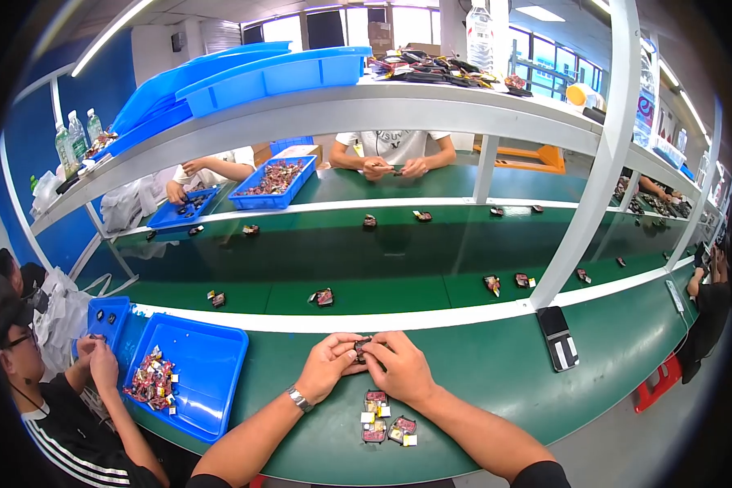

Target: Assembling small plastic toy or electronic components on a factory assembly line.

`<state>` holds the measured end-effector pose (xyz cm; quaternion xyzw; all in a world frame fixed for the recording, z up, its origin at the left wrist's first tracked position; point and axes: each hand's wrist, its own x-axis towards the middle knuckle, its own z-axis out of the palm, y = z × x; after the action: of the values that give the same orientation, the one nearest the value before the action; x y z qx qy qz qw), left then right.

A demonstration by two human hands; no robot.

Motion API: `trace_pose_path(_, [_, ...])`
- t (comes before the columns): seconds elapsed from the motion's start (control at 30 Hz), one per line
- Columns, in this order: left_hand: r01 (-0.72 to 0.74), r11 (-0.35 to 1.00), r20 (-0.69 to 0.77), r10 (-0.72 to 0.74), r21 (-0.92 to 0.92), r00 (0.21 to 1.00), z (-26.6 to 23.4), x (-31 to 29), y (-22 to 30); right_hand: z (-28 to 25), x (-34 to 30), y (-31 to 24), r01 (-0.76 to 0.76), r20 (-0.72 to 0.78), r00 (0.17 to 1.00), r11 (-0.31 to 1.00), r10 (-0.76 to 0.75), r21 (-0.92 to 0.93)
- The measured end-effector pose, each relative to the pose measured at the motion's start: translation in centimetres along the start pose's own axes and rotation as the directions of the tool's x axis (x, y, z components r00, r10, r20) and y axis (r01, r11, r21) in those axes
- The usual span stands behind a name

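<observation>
Above the green tabletop (472,350), my left hand (331,368) and my right hand (400,368) meet with bent fingers around a small dark part (361,348). Both hands grip it, and the fingers cover most of it, so its kind does not show. Just below my hands lies a little group of small black-edged pieces (374,431) with reddish middles and white and yellow tabs. To the left of my left hand a blue tray (211,382) holds a heap of similar reddish small parts (153,381).
A white rail (285,323) and a slanted post (586,179) border my bench. Beyond runs a green belt (398,289) with scattered small parts. A black case with white strips (559,340) lies at right. One person (65,423) works at left, another (390,154) opposite.
</observation>
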<state>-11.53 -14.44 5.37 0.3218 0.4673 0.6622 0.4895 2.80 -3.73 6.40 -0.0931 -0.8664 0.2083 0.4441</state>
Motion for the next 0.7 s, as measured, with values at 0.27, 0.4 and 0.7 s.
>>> trace_pose_path(0.27, [0.044,0.998,-0.042,-0.043,0.038,0.998,0.0,-0.3,0.18,0.07,-0.12,-0.45,0.032,0.052,0.998,0.992,-0.026,-0.125])
trace_pose_path(0.4, [0.06,0.997,-0.013,-0.059,0.038,0.998,0.18,-0.1,0.01,-0.25,-0.17,-0.3,0.117,0.05,0.993,0.978,-0.109,-0.175])
trace_pose_path(0.7, [0.062,0.995,-0.029,-0.06,0.08,0.998,0.36,-0.48,0.33,0.09,-0.31,-0.5,0.044,0.055,0.998,0.993,-0.038,-0.113])
